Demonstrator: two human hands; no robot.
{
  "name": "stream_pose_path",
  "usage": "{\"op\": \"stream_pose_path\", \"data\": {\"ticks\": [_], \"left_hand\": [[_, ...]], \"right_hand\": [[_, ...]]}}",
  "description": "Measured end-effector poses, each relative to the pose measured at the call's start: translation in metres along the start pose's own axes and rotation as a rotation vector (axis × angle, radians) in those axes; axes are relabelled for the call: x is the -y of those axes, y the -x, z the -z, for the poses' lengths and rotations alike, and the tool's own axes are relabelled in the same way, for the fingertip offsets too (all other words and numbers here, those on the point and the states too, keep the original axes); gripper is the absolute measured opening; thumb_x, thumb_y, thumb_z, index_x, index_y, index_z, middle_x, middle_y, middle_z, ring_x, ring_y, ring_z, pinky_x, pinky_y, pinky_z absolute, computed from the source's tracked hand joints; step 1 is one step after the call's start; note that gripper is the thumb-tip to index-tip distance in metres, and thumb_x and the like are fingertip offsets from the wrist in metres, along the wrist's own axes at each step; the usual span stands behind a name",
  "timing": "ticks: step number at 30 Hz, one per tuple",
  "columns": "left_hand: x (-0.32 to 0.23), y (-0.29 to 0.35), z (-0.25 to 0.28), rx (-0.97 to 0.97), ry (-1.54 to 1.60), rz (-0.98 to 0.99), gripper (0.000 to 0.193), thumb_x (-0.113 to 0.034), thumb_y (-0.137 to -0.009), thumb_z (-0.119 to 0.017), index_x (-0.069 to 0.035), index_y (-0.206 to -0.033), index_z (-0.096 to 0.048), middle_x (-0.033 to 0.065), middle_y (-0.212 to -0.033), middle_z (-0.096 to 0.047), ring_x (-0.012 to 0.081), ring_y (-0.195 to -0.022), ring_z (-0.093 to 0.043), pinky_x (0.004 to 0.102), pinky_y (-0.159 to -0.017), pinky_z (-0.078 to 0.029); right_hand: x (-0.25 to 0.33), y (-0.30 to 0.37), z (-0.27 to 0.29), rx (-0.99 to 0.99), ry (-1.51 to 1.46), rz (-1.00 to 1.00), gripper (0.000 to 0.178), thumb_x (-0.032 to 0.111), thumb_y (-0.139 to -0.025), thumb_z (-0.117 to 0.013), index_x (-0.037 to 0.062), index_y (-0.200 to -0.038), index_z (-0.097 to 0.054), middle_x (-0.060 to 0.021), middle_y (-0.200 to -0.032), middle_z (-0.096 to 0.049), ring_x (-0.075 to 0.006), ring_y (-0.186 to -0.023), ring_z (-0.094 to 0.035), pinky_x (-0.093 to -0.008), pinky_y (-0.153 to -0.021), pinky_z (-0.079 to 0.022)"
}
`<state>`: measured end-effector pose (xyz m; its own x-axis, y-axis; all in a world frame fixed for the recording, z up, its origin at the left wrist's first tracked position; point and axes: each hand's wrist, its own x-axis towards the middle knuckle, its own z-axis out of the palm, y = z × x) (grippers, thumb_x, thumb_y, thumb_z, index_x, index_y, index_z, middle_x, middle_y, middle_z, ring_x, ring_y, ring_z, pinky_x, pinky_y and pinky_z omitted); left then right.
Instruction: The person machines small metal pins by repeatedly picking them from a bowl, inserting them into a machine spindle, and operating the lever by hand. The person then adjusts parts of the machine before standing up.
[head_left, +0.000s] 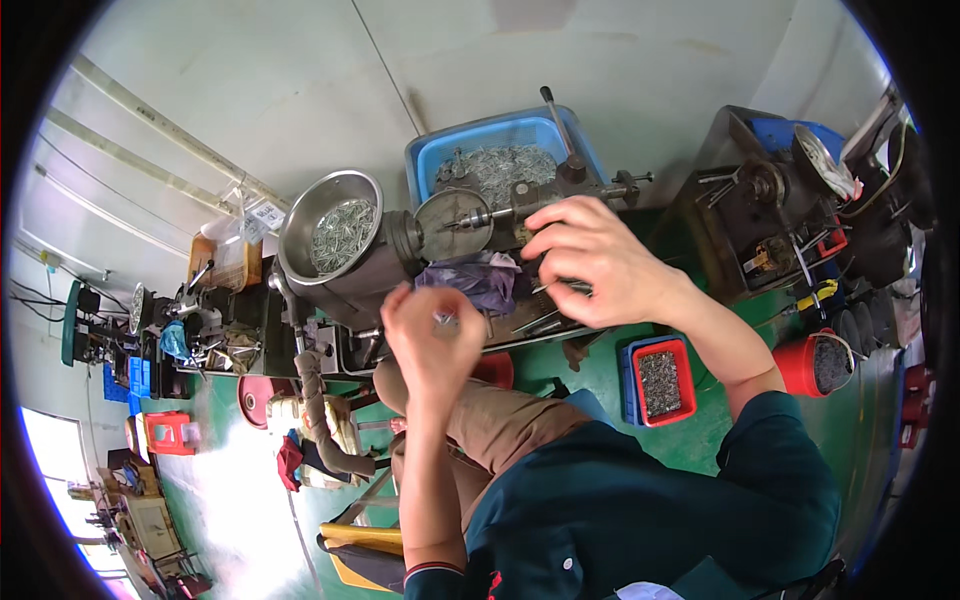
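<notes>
- While the left hand (432, 335) is hanging before the machine (375, 285), its thumb and fingers are forming a loose ring; something small and pale is showing through the gap, and I cannot tell whether the fingertips are gripping it.
- At two o'clock from it, the right hand (595, 262) is hovering by the machine, fingers bending well apart from the thumb, nothing showing between them; whether one is touching metal, I cannot tell.
- Metal pins (345, 232) are lying heaped in the steel bowl (297, 215), toward eleven o'clock from the left hand, and in the blue tub (425, 155), toward eleven from the right.
- If the rod (475, 217) were turning, the bunching cloth (480, 285) below it could be snagging, or bare fingertips pinching.
- A forearm knocking the lever (557, 122), at twelve o'clock from the right hand, might be shifting the machine unexpectedly.
- Smooth steel is gleaming around slim, shiny pins; the cloth is creasing in soft purple folds; the machine's dull grey casting is looking grimy.
</notes>
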<state>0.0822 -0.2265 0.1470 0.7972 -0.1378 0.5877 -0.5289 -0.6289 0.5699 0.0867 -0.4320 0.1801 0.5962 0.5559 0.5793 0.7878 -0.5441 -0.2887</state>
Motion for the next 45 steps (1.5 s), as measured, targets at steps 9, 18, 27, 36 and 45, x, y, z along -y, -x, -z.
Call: {"op": "stream_pose_path", "data": {"ticks": [9,18,27,36,45], "left_hand": [[0.058,-0.010,0.035,-0.088,-0.438,-0.020,0.037,-0.012,-0.065,-0.063,-0.004,-0.100,-0.052,0.0092,-0.099,-0.052,0.0268,-0.096,-0.046,0.0381,-0.087,-0.030],[0.178,0.143,0.164,-0.269,-0.648,0.475,0.031,-0.015,-0.068,-0.058,0.004,-0.093,-0.053,0.0165,-0.086,-0.052,0.0281,-0.081,-0.050,0.0350,-0.072,-0.040],[0.175,0.186,0.147,-0.100,-0.326,0.701,0.017,-0.012,-0.073,-0.049,0.003,-0.082,-0.050,0.0109,-0.066,-0.052,0.0198,-0.058,-0.049,0.0319,-0.055,-0.040],[0.173,0.179,0.122,-0.122,-0.635,0.799,0.018,-0.012,-0.063,-0.057,0.001,-0.072,-0.048,0.0166,-0.057,-0.050,0.0315,-0.052,-0.049,0.0404,-0.053,-0.038],[0.180,0.184,0.122,-0.142,-0.643,0.839,0.023,-0.018,-0.063,-0.058,0.002,-0.072,-0.051,0.0198,-0.061,-0.053,0.0374,-0.057,-0.052,0.0424,-0.054,-0.040]], "right_hand": [[-0.016,0.010,-0.013,0.041,-0.013,-0.134,0.009,0.003,-0.061,-0.057,0.0057,-0.064,-0.049,-0.0028,-0.082,-0.057,-0.0227,-0.094,-0.049,-0.0358,-0.080,-0.037],[-0.095,-0.029,-0.090,0.179,-0.218,-0.389,0.013,0.015,-0.072,-0.050,0.0023,-0.069,-0.051,-0.0087,-0.067,-0.055,-0.0254,-0.072,-0.051,-0.0356,-0.065,-0.040],[-0.141,-0.089,-0.189,0.287,-0.193,-0.598,0.014,0.019,-0.060,-0.057,0.0072,-0.066,-0.060,-0.0129,-0.067,-0.060,-0.0283,-0.069,-0.059,-0.0364,-0.063,-0.046],[-0.140,-0.089,-0.205,0.386,-0.249,-0.629,0.015,0.021,-0.059,-0.058,0.0085,-0.068,-0.061,-0.0107,-0.071,-0.061,-0.0266,-0.073,-0.058,-0.0354,-0.067,-0.045],[-0.139,-0.089,-0.205,0.423,-0.267,-0.593,0.020,0.021,-0.059,-0.057,0.0057,-0.071,-0.061,-0.0102,-0.072,-0.060,-0.0262,-0.072,-0.057,-0.0335,-0.066,-0.043]]}}
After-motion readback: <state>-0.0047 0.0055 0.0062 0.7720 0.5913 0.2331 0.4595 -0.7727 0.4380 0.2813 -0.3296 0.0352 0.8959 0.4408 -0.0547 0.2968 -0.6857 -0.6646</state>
